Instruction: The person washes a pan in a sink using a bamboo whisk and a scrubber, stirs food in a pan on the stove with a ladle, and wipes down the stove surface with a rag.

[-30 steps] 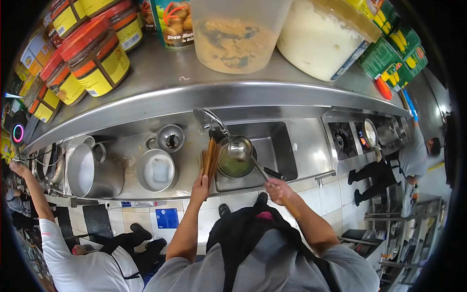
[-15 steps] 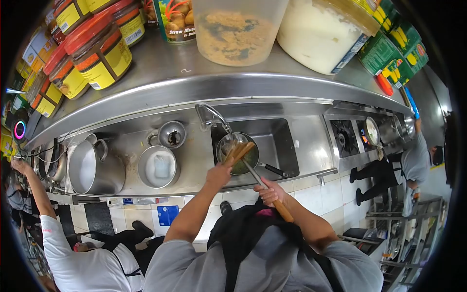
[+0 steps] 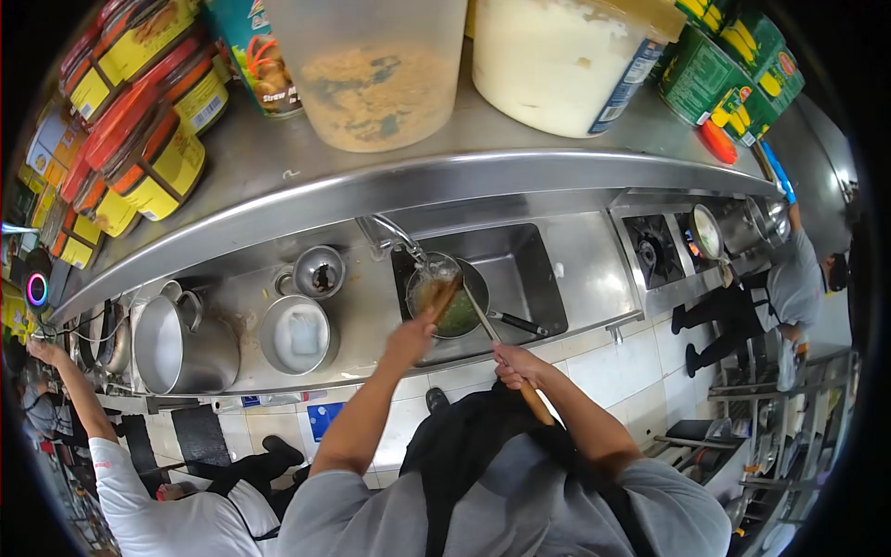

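My left hand [image 3: 408, 342] is closed round a bundle of thin wooden sticks, a bamboo brush [image 3: 440, 299], whose far end reaches into the bowl of a ladle. My right hand [image 3: 520, 364] grips the long handle of that ladle [image 3: 482, 316], with its wooden end sticking out below the fist. The ladle's bowl is partly hidden by the brush and lies under the faucet [image 3: 394, 234]. Beneath it, a pan [image 3: 461, 320] with greenish liquid rests in the sink [image 3: 548, 278], its black handle pointing right.
Left of the sink stand a large pot [image 3: 200, 357], a pot with white contents [image 3: 299, 334] and a small metal bowl [image 3: 319, 272]. A shelf [image 3: 520, 165] with jars and tubs crosses above. Burners [image 3: 655, 252] are at right. One person works at each side.
The brush has swung from upright beside the pan to inside the ladle, along with my left hand. My right hand has shifted slightly down, and the whole view has turned a little.
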Demonstrator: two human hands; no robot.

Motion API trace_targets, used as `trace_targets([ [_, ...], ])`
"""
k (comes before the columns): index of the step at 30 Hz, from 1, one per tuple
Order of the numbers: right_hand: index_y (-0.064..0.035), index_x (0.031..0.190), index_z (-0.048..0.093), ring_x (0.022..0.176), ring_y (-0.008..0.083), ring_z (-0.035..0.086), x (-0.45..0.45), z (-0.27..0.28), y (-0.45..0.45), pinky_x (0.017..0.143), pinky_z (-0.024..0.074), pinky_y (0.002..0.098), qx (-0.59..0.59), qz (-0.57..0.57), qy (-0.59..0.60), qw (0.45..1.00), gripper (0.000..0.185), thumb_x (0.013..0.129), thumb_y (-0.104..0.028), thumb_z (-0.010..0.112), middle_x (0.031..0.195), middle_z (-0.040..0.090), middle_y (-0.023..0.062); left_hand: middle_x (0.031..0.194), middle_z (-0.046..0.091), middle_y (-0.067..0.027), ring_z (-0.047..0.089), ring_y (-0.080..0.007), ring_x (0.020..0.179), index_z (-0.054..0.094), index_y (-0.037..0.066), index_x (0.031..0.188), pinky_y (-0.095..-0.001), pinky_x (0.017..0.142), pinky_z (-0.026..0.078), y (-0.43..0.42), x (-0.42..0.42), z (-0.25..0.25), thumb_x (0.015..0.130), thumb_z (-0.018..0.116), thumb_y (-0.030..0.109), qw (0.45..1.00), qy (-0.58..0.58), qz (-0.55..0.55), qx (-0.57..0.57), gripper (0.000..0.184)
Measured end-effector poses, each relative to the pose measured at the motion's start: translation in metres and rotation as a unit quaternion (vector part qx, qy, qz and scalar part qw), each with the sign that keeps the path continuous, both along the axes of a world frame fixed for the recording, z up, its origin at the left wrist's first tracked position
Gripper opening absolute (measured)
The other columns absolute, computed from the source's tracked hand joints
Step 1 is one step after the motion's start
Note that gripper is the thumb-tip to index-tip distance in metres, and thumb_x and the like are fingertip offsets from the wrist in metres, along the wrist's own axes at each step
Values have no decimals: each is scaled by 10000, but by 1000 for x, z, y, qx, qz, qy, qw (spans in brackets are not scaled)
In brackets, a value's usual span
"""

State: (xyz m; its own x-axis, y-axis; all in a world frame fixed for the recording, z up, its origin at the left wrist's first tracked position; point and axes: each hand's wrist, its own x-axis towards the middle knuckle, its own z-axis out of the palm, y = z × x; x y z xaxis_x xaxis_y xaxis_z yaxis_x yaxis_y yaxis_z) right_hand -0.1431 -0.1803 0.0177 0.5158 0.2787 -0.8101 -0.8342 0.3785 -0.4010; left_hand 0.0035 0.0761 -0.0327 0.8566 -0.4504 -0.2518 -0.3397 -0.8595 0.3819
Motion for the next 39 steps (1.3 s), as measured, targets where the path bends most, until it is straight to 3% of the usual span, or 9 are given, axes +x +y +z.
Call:
trace_targets([
  [2, -161, 813, 369, 363, 58, 311, 5, 1, 0, 318, 266, 262, -16, 6, -33, 999, 340, 1022, -361, 547, 520, 331, -55, 997, 678, -213, 693, -373, 917, 495, 248, 1422, -502, 801, 549, -8, -12, -55, 981, 534, 341, 973, 4, 5, -229, 452],
  [5, -165, 803, 349, 365, 54, 314, -2, 3, -24, 322, 280, 260, 36, -3, -55, 998, 355, 988, -285, 627, 522, 335, -59, 1092, 672, -237, 678, -405, 964, 448, 244, 1459, -512, 836, 540, 4, 4, 10, 985, 523, 335, 994, 24, 102, 35, 488],
  [9, -90, 868, 530, 413, 171, 492, -10, -40, -36, 382, 411, 347, 4, 29, -108, 994, 223, 939, -254, 664, 565, 509, 33, 1272, 622, -205, 613, -417, 1118, 442, 260, 1473, -488, 939, 492, -8, 8, 24, 981, 503, 334, 990, 65, 113, -46, 502],
  [11, -39, 974, 612, 674, 356, 664, -16, -115, -33, 607, 527, 502, -574, 175, -462, 653, 225, 869, -231, 665, 765, 658, 193, 1379, 570, -179, 560, -406, 1219, 422, 220, 1494, -469, 1010, 448, -13, 8, -5, 983, 465, 361, 989, 80, 43, -119, 532],
  [13, -41, 1033, 609, 807, 403, 656, -23, -59, -46, 724, 515, 527, -601, 160, -369, 690, 266, 844, -224, 654, 862, 663, 232, 1433, 515, -201, 504, -423, 1280, 422, 142, 1493, -468, 1054, 408, -18, 3, -4, 984, 447, 373, 982, 165, 75, -46, 559],
  [17, -62, 1137, 598, 911, 435, 661, -62, 42, -103, 815, 517, 544, -623, 136, -204, 743, 328, 838, -193, 620, 944, 672, 266, 747, 579, -69, 547, -180, 495, 422, 186, 1438, -331, 400, 444, 9, -10, -43, 1013, 519, 373, 852, 386, 207, -286, 474],
  [21, -74, 1116, 582, 882, 431, 665, -112, 37, -228, 789, 526, 549, -716, -19, -193, 671, 325, 837, -233, 636, 905, 675, 268, 726, 556, -57, 543, -179, 505, 446, 180, 1257, -319, 409, 462, 22, -38, -24, 967, 635, 388, 733, 506, 278, -361, 404],
  [28, -61, 1095, 600, 907, 452, 658, -126, -34, -453, 820, 533, 530, -752, -103, -100, 644, 343, 795, -225, 632, 931, 686, 254, 544, 525, 22, 435, -120, 425, 621, 146, 737, -277, 405, 338, -18, -61, -29, 898, 700, 392, 746, 414, 421, -309, 305],
  [39, -101, 1094, 653, 925, 375, 682, -84, -114, -598, 840, 547, 470, -750, -79, -89, 650, 336, 772, -195, 635, 952, 711, 181, 619, 470, 5, 404, -109, 494, 638, 95, 856, -256, 442, 324, -71, -38, -41, 894, 665, 239, 902, 333, 267, -65, 151],
])
